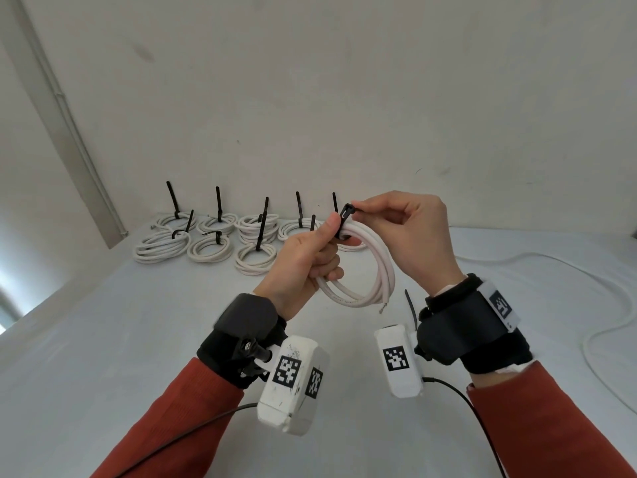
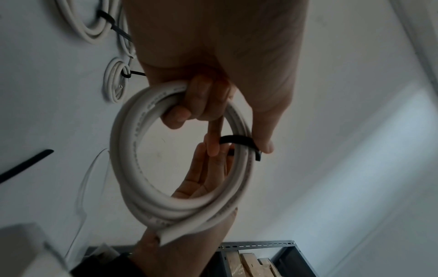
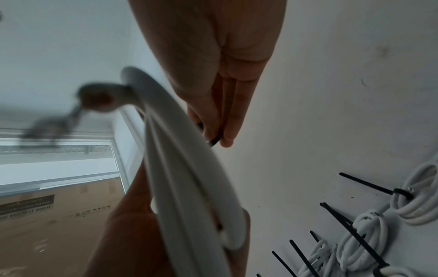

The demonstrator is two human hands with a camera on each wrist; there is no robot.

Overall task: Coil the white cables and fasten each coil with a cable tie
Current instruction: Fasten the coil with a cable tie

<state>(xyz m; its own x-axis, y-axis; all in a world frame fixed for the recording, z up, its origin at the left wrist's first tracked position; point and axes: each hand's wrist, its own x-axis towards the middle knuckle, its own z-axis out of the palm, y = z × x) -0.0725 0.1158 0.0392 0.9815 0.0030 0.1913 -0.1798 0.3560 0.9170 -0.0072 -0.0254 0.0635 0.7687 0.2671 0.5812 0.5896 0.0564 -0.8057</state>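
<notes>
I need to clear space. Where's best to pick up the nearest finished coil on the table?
Probably pinch the nearest coil at its black tie, coming from above: it lies flat on the table, and the tie, on the far rim with its tail standing up, binds the strands together.

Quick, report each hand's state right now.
Left hand: grips the white cable coil.
Right hand: pinches the black cable tie wrapped round that coil.
</notes>
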